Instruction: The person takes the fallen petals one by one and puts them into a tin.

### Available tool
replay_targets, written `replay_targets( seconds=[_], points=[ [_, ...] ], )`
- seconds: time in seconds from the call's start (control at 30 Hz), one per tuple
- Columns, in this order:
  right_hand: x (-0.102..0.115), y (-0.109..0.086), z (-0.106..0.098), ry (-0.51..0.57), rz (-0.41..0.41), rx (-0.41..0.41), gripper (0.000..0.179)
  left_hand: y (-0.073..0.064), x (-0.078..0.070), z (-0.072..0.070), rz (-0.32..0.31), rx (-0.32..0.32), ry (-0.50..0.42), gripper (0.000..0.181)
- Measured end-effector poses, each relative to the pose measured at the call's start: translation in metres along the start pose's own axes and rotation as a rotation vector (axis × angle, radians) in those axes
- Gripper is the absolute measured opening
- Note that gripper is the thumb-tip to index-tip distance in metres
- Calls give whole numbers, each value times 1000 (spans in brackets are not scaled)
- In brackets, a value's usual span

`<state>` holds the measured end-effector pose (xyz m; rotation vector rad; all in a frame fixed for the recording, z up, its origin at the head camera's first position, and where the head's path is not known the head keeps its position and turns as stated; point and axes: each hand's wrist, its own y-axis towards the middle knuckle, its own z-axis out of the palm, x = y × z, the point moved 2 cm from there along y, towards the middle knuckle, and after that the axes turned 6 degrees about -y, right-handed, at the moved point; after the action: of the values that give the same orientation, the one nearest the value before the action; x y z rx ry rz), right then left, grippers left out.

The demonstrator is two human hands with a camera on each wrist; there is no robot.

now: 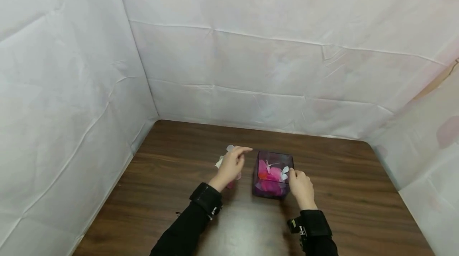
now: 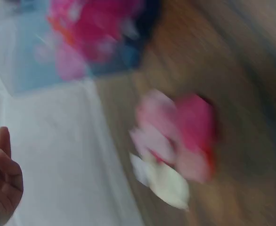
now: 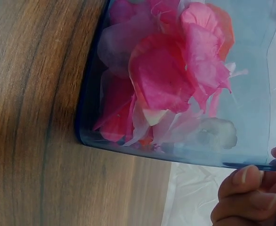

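A clear purple-tinted box (image 1: 275, 156) stands on the table, holding pink, white and orange petals (image 3: 161, 75). My right hand (image 1: 302, 188) pinches the box's right wall at the rim, fingers outside and thumb over the edge. To the left of the box, my left hand (image 1: 229, 167) is raised above a small group of loose petals (image 2: 194, 125) in pink, white and cream. Its index finger points toward the box, the other fingers bend loosely, and nothing shows in its grasp. Part of that group is hidden beneath the hand in the head view. Motion blurs the left wrist view.
The dark wood-grain table (image 1: 172, 160) has rounded far corners. White sheeting (image 1: 258, 61) hangs behind it and along both sides. Both forearms wear black sleeves, with a black strap (image 1: 206, 198) around the left wrist and another (image 1: 315, 223) around the right.
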<state>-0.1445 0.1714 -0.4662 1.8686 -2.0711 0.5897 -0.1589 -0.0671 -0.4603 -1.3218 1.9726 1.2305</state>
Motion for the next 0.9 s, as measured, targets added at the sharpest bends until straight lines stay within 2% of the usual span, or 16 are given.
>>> replay_targets(
  seconds=[0.1,0.17,0.27,0.37,0.5,0.63,0.8,0.9],
  points=[
    [0,1,0,-1,-1,2,52,-12,24,-7,-95,-55,102,28],
    [-1,2,0,-4,-2,-3,51,-24,38,-6,-150,-68,176,19],
    [-2,4,-2,-14,-3,-11,51,-40,54,1,-209,-36,246,13],
    [-1,7,-3,-20,-3,-18,51,-51,64,9,-257,32,292,25],
    [2,14,-3,-24,-5,-26,51,-53,71,17,-268,63,347,33],
    [6,17,0,-20,-14,-23,50,-54,73,18,-234,50,402,21],
    [8,16,4,-17,-17,-17,49,-56,71,12,-222,49,450,21],
    [9,17,4,-12,-19,-24,49,-53,67,6,-194,33,466,18]
  ],
)
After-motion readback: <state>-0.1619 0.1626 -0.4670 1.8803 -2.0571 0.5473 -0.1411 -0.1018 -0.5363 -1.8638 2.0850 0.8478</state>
